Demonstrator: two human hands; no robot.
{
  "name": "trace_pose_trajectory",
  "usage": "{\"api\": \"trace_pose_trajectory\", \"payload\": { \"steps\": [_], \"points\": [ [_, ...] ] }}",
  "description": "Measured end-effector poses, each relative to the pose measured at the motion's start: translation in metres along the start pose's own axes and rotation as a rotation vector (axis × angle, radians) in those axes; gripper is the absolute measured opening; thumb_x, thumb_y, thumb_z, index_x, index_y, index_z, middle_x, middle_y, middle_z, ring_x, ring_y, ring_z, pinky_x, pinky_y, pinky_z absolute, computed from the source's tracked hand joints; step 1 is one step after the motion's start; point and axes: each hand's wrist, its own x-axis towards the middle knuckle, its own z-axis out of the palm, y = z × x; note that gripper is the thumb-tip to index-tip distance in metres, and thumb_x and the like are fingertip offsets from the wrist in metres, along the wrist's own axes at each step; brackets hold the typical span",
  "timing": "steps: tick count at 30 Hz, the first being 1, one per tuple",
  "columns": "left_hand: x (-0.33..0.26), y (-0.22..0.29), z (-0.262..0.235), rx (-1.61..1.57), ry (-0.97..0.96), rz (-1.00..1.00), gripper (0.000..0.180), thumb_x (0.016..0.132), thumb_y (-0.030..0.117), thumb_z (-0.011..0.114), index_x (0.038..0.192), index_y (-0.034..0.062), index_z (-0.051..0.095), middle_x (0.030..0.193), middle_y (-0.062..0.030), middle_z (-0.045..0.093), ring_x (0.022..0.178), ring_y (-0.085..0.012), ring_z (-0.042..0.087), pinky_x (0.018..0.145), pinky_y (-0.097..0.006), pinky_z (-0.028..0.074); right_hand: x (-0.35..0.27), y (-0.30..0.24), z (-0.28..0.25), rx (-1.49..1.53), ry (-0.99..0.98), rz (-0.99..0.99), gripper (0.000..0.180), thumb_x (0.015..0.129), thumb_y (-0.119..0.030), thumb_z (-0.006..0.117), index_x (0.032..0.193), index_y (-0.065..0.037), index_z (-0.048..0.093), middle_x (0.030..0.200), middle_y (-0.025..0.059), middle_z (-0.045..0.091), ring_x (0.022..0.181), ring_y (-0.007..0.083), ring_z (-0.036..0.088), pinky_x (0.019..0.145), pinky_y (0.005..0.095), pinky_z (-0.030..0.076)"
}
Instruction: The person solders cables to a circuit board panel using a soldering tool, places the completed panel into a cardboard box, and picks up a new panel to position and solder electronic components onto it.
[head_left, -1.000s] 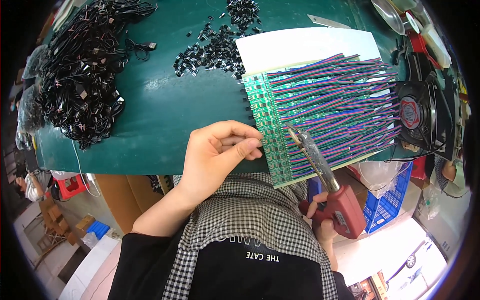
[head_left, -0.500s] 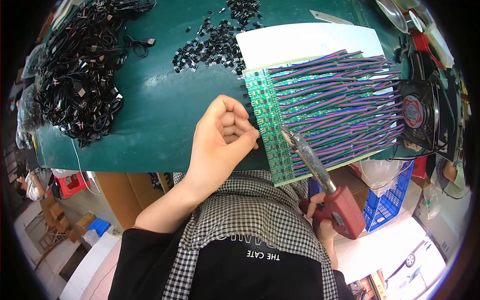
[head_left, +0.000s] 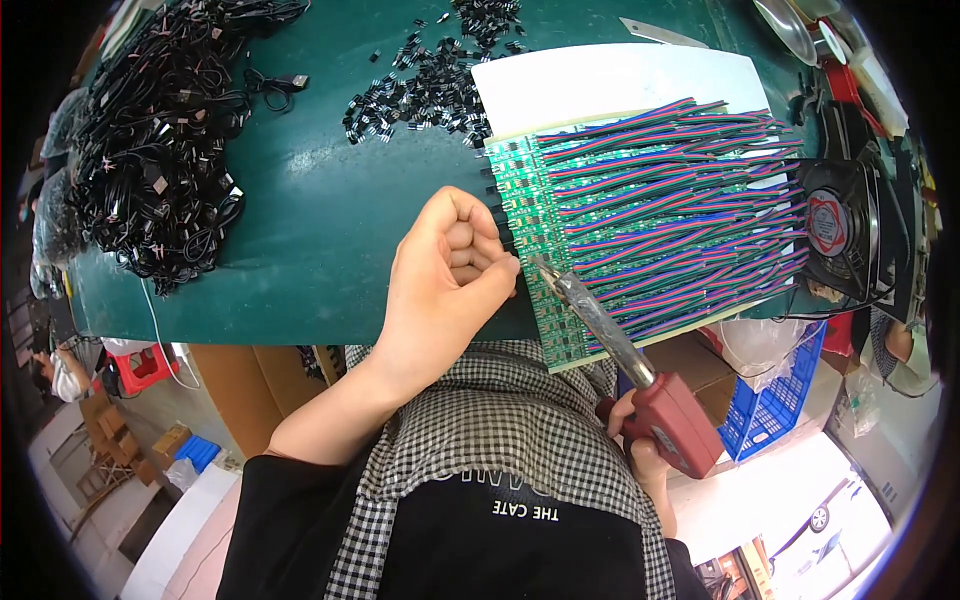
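Observation:
A panel of green circuit boards (head_left: pixel 520 205) lies on the bench, with rows of multicoloured ribbon wires (head_left: pixel 660 200) running right from it. Small black pin connectors stick out along its left edge. There my left hand (head_left: pixel 445 255) is closed, thumb and forefinger pinched against the edge; whatever they hold is too small or hidden to make out. From the lower right, my right hand (head_left: pixel 645 460) grips a soldering gun (head_left: pixel 682 425) by its dark red handle. The gun's metal barrel slants up and left, its tip over the boards' left part, close to my left fingertips.
A large heap of black USB cables (head_left: pixel 160 150) covers the bench's left side. Loose black connectors (head_left: pixel 430 90) lie scattered at the back. White card (head_left: pixel 620 80) sits beneath the boards; a fan (head_left: pixel 835 225) stands right of the wires. A blue crate (head_left: pixel 775 405) is below.
The soldering gun has shifted left and slightly up or down little, its tip moving from the wire ends toward the boards' left edge. My left hand stays nearly still.

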Motion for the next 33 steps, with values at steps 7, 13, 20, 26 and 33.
{"api": "trace_pose_trajectory", "payload": {
  "steps": [7, 13, 20, 26, 33],
  "points": [
    [0.002, -0.003, -0.001, 0.043, 0.002, 0.009, 0.023, 0.076, -0.008, 0.055, 0.088, 0.0039, 0.040, 0.073, -0.0020, 0.052, 0.064, -0.0057, 0.054, 0.059, -0.019, 0.045, 0.001, 0.023, -0.014, -0.199, -0.115, -0.123, 0.037, 0.065, -0.038, 0.069, 0.081, -0.005, 0.060, 0.062, -0.0010, 0.060, 0.057, 0.0159, 0.058, 0.052, 0.0255, 0.043],
    [0.002, -0.002, 0.000, 0.038, 0.006, -0.004, 0.022, 0.076, -0.008, 0.055, 0.087, 0.0037, 0.040, 0.072, -0.0022, 0.052, 0.063, -0.0059, 0.054, 0.059, -0.019, 0.045, 0.007, 0.019, -0.012, -0.156, -0.157, -0.186, 0.039, 0.068, -0.039, 0.068, 0.084, -0.004, 0.062, 0.067, 0.0004, 0.061, 0.059, 0.0166, 0.059, 0.055, 0.0266, 0.044],
    [0.002, -0.002, -0.002, 0.068, -0.015, -0.012, 0.021, 0.078, -0.007, 0.054, 0.087, 0.0054, 0.040, 0.075, -0.0010, 0.052, 0.068, -0.0058, 0.053, 0.061, -0.021, 0.048, 0.001, 0.009, -0.005, -0.074, -0.063, -0.113, 0.037, 0.060, -0.025, 0.069, 0.090, -0.004, 0.063, 0.069, -0.0001, 0.062, 0.063, 0.0155, 0.059, 0.057, 0.0265, 0.045],
    [0.002, -0.002, -0.002, 0.081, -0.013, 0.001, 0.021, 0.078, -0.007, 0.055, 0.087, 0.0055, 0.039, 0.074, -0.0012, 0.052, 0.067, -0.0057, 0.053, 0.061, -0.021, 0.048, -0.001, 0.010, -0.011, 0.004, -0.086, 0.010, 0.037, 0.054, -0.015, 0.066, 0.090, -0.004, 0.062, 0.066, -0.0005, 0.061, 0.061, 0.0148, 0.060, 0.056, 0.0249, 0.045],
    [0.002, -0.002, -0.004, 0.091, -0.005, 0.002, 0.022, 0.078, -0.006, 0.055, 0.087, 0.0055, 0.039, 0.075, -0.0014, 0.052, 0.066, -0.0057, 0.053, 0.060, -0.021, 0.048, 0.000, 0.016, -0.007, -0.113, -0.033, -0.077, 0.038, 0.058, -0.016, 0.066, 0.092, -0.003, 0.060, 0.063, 0.0002, 0.061, 0.059, 0.0139, 0.059, 0.055, 0.0243, 0.044]
  ]
}}
